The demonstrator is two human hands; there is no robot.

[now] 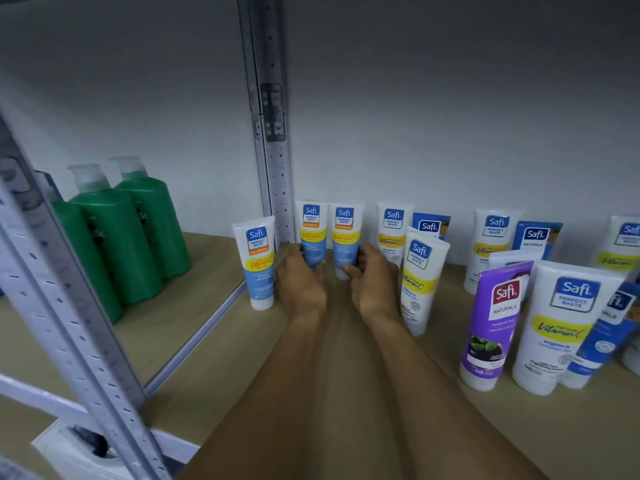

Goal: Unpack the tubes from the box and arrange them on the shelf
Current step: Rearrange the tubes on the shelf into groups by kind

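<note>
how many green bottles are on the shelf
3, all in the left bay: one at the rear right, one in the middle, and one at the left mostly covered by the frame upright. More may be hidden behind it.

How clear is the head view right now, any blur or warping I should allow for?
Head view: the green bottles and near shelf post are blurred; wide-angle warping tilts the edge tubes, like the purple tube; even light, no glare; labels by the hands stay readable.
</note>
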